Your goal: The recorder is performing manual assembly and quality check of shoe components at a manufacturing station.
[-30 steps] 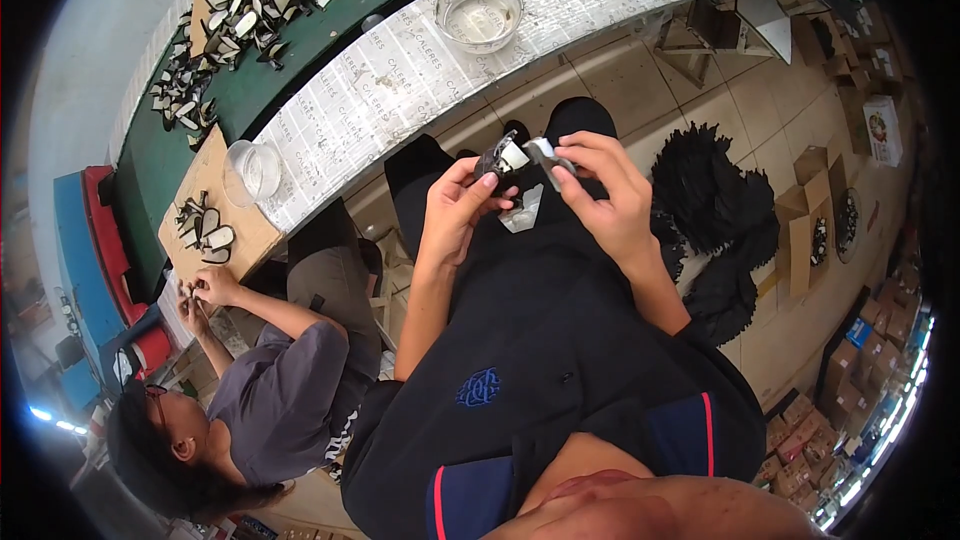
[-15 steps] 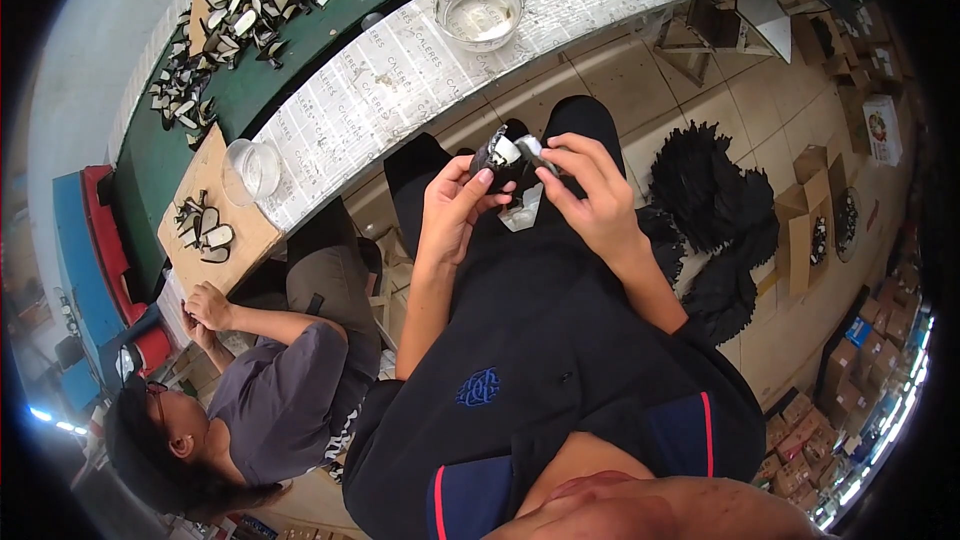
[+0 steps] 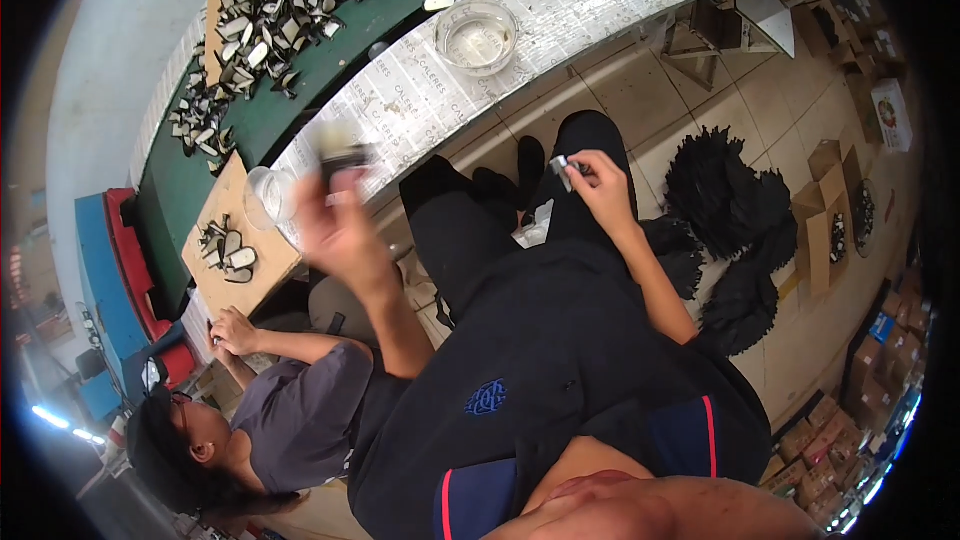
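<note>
My left hand [image 3: 345, 230] is raised over the near edge of the worktable and smeared by motion. At its fingertips is a blurred dark-and-pale shoe heel [image 3: 343, 152], close to a clear bowl. My right hand [image 3: 603, 188] is above my right thigh, its fingers closed on a small grey, metallic-looking tool [image 3: 561, 172] whose kind I cannot make out. A crumpled whitish scrap [image 3: 535, 226] lies between my legs. Many black heels with pale tops form a heap [image 3: 265, 25] on the green belt.
Two clear bowls [image 3: 477, 67] [image 3: 268, 195] stand on the paper-covered table [image 3: 400, 90]. A co-worker [image 3: 300, 400] sits at left beside a board [image 3: 215, 285] with several heels. Black cut pieces [image 3: 715, 200] are piled on the floor at right, near an open carton [image 3: 822, 202].
My hands have moved apart. The left carried the heel left and up toward the table; the right stayed over my thigh with the small grey tool. The view has shifted slightly.
</note>
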`<state>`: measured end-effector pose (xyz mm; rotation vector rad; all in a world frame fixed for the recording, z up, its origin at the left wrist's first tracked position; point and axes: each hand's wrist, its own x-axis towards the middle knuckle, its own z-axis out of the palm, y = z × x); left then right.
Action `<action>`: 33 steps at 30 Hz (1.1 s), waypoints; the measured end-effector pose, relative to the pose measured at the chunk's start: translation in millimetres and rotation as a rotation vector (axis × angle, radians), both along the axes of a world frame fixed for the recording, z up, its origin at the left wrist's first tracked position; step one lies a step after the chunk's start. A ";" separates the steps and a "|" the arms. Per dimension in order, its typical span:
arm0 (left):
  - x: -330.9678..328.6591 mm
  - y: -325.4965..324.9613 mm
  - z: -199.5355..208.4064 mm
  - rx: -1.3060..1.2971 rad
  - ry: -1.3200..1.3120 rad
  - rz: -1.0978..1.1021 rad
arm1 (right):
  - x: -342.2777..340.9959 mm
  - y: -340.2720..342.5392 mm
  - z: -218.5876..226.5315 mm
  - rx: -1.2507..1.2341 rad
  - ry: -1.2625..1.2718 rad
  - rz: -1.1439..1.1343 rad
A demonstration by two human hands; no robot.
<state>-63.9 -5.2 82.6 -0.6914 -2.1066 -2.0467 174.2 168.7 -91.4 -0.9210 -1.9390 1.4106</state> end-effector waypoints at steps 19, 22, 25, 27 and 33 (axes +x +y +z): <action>-249.7 269.0 -4.1 -0.910 0.602 -0.390 | 18.4 4.2 -61.3 -0.146 0.017 -0.118; -264.6 255.3 -89.0 -1.166 0.246 -0.397 | 7.4 2.8 -57.2 -0.145 0.041 -0.092; -239.3 263.0 -156.3 -1.037 -0.053 -0.373 | 15.5 2.3 -65.2 -0.148 0.015 -0.111; -232.1 273.3 -173.3 -0.946 -0.158 -0.369 | 20.3 1.5 -65.7 -0.236 0.075 -0.131; -244.8 247.2 -150.9 -0.827 0.426 -0.058 | 9.1 2.2 -56.3 -0.289 0.094 -0.064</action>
